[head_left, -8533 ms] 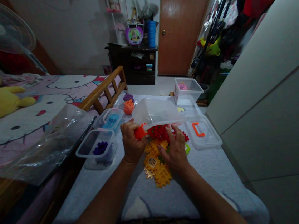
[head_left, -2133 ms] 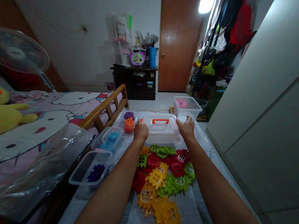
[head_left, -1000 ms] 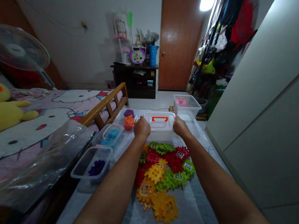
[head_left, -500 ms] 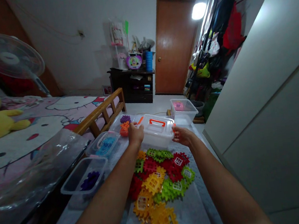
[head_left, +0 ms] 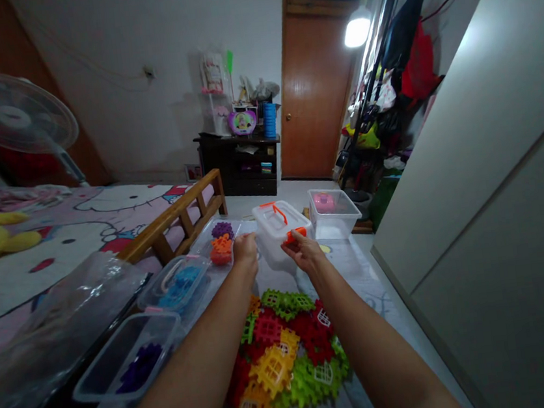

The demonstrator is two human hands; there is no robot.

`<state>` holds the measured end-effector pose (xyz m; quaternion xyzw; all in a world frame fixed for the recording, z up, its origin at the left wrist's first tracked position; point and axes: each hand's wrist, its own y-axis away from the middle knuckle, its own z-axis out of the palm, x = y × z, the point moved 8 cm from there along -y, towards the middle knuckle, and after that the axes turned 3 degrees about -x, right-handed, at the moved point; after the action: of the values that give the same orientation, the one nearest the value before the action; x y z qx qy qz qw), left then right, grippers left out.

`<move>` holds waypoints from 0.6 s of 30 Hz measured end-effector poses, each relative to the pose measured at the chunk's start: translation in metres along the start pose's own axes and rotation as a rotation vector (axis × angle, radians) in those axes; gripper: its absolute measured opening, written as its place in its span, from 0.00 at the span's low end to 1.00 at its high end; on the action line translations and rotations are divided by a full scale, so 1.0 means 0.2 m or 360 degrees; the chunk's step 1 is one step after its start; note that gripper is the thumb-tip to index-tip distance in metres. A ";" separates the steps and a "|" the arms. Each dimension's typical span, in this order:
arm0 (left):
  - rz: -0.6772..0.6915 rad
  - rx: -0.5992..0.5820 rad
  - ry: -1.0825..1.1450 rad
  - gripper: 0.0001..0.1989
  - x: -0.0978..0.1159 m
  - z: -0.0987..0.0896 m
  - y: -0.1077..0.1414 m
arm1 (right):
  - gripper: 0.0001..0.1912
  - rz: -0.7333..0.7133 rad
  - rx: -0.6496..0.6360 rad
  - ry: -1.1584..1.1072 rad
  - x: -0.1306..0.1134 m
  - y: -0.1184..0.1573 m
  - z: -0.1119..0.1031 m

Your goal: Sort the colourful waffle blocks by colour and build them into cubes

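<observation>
A clear plastic storage box [head_left: 277,246] with a lid [head_left: 274,222] and an orange handle [head_left: 279,214] stands turned at an angle beyond the pile. My right hand [head_left: 304,251] grips its near right corner, fingers on the orange latch [head_left: 296,234]. At the box's left side my left hand [head_left: 246,251] is closed; whether it touches the box I cannot tell, as its fingertips are hidden. Between my forearms lie gear-edged building pieces: yellow ones [head_left: 272,369], green ones [head_left: 307,383] and red ones [head_left: 311,335], some with white window inserts.
Left of my left arm are open clear bins with purple pieces [head_left: 140,366], blue pieces [head_left: 183,286] and orange pieces [head_left: 221,249]. A clear bin [head_left: 337,223] with a pink item stands at the far right. A wooden bed rail [head_left: 182,217] borders the left; a pale cabinet [head_left: 488,205] the right.
The storage box has turned, its orange latch now facing my right hand. My right hand has moved left onto that latch. The pile and bins sit lower in view.
</observation>
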<state>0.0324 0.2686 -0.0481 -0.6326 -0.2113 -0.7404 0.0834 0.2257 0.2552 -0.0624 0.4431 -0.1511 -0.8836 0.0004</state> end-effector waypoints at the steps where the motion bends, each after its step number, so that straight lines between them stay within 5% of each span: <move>1: -0.0068 -0.0002 0.0064 0.05 -0.01 0.00 0.00 | 0.12 -0.0012 0.0039 -0.0053 0.01 -0.02 0.01; 8: -0.0487 0.0079 0.0507 0.10 -0.05 -0.01 0.00 | 0.09 -0.0100 0.0212 -0.0265 -0.01 -0.17 0.04; 18: -0.0932 -0.0056 0.0975 0.11 -0.15 0.04 0.10 | 0.08 -0.0153 0.0267 -0.0313 0.01 -0.31 0.00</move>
<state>0.0524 0.2488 -0.0715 -0.2979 -0.3349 -0.8901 -0.0825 0.2324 0.3140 -0.0801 0.3596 -0.2022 -0.9061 -0.0939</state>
